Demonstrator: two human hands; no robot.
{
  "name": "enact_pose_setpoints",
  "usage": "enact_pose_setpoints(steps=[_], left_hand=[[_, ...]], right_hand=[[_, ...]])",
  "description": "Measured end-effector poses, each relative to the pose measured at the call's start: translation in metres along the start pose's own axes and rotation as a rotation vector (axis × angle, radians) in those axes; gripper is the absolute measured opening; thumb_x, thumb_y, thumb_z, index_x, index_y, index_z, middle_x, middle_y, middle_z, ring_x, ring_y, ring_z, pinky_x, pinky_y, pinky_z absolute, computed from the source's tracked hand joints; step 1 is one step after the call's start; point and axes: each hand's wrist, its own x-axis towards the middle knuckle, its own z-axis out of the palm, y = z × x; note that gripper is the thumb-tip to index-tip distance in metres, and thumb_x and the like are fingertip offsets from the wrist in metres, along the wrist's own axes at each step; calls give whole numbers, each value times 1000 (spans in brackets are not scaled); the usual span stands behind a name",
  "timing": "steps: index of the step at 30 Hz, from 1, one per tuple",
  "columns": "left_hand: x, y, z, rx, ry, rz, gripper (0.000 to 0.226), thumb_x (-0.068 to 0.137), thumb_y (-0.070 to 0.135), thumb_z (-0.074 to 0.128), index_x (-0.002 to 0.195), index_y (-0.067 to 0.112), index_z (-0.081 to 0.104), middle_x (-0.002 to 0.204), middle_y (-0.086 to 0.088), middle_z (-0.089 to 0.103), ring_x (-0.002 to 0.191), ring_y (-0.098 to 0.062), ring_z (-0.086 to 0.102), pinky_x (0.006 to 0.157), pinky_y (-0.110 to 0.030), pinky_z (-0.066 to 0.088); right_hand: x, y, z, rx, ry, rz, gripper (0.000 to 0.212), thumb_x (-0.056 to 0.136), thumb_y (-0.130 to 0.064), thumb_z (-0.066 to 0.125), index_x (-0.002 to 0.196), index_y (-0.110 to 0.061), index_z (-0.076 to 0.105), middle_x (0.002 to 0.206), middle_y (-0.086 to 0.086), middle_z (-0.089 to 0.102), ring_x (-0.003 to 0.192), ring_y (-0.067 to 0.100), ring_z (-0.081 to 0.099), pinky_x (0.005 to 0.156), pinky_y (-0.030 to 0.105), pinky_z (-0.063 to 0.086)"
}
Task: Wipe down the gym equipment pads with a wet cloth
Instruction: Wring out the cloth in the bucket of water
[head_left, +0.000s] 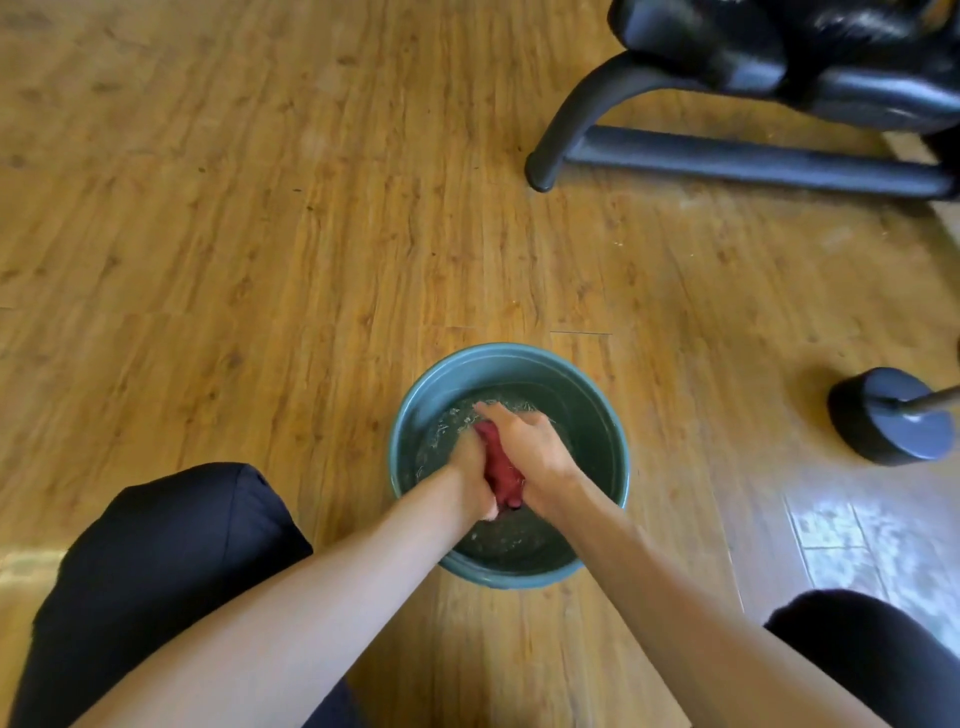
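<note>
Fingers (485, 410) of our right hand (530, 452) curl over the red cloth (500, 470), closed tight on its far end; the fingertips reach past the cloth toward the far side of the basin. Our left hand (470, 480) clamps the same cloth from the left, its fingers wrapped under and mostly hidden, so we can't tell exactly how far they close, but the grip reads as firm. Cloth is bunched into a narrow roll squeezed between both hands, running near-to-far.

We hold it just over or in the water (582, 436); can't tell which. Water surface is rippled and flecked with foam around the hands. All of this sits inside a round green basin (519, 358) on the wood-grain floor (260, 208), centre-near in view.

Our forearms come in from the near edge; dark-clothed knees (171, 545) flank them left and right.

Far right: black padded bench (737, 47) on a curved black frame (727, 156), pads glossy, well apart from the basin. Right of the basin, a dark round weight (893, 421) on a bar rests on the floor.
</note>
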Motion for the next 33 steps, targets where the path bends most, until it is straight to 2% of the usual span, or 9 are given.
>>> enact_pose_setpoints(steps=[5, 10, 13, 15, 21, 24, 26, 29, 33], left_hand=[[-12, 13, -5, 70, 43, -59, 40, 107, 38, 40, 83, 12, 58, 78, -11, 59, 71, -27, 57, 67, -38, 50], [-5, 22, -21, 55, 161, -56, 46, 97, 39, 45, 110, 2, 68, 108, -23, 72, 97, -39, 69, 95, -55, 55], [-2, 22, -28, 126, 160, -19, 20, 93, 18, 46, 99, 6, 61, 102, -17, 68, 83, -32, 64, 71, -42, 54], [2, 21, -31, 222, 162, 17, 13, 92, 8, 45, 88, 8, 57, 89, -14, 64, 77, -28, 60, 61, -38, 48], [-10, 21, -24, 558, -1, 62, 23, 87, -6, 41, 89, 6, 61, 97, -19, 66, 95, -35, 65, 100, -53, 54], [-21, 27, -22, 755, -219, 186, 50, 76, -15, 57, 114, 18, 57, 106, -16, 71, 100, -35, 70, 92, -55, 59], [-23, 32, -22, 855, -267, 312, 62, 68, -11, 74, 115, 22, 54, 110, -12, 72, 105, -31, 70, 93, -50, 59], [-21, 39, -22, 1084, -228, 551, 60, 59, 1, 88, 108, 21, 60, 104, -1, 73, 103, -19, 68, 97, -40, 56], [-22, 37, -18, 1137, -283, 638, 36, 79, -12, 63, 101, 17, 63, 83, 0, 66, 77, -14, 62, 67, -26, 51]], right_hand=[[32, 14, -4, -480, 172, -153, 49, 103, -31, 51, 60, -9, 61, 61, 5, 59, 59, 19, 55, 69, 34, 51], [67, 33, 3, -657, 174, 146, 50, 109, -38, 39, 120, 1, 68, 124, 21, 67, 109, 35, 64, 88, 34, 49], [65, 30, 6, -441, 46, 262, 50, 111, -40, 32, 127, -3, 62, 129, 18, 65, 119, 34, 62, 100, 36, 48], [57, 29, 6, -99, -47, 378, 45, 109, -46, 38, 107, -12, 67, 117, 17, 70, 105, 30, 66, 102, 43, 52], [11, 20, -15, 464, -117, 353, 37, 104, -16, 43, 79, -6, 68, 72, 11, 72, 66, 25, 68, 72, 38, 55], [-13, 8, -39, 619, -197, 208, 33, 99, -20, 46, 99, -4, 75, 93, 11, 74, 78, 24, 71, 75, 36, 54], [-23, 1, -53, 436, -241, 48, 37, 98, -15, 44, 122, -8, 70, 108, 9, 74, 92, 24, 71, 77, 32, 55], [-28, -4, -72, -303, -139, -362, 45, 94, 2, 45, 123, -17, 73, 117, 7, 69, 110, 26, 63, 96, 29, 50], [-19, 12, -88, -1070, 154, -820, 71, 74, -11, 71, 142, -10, 52, 125, 7, 50, 114, 31, 50, 97, 41, 49]])
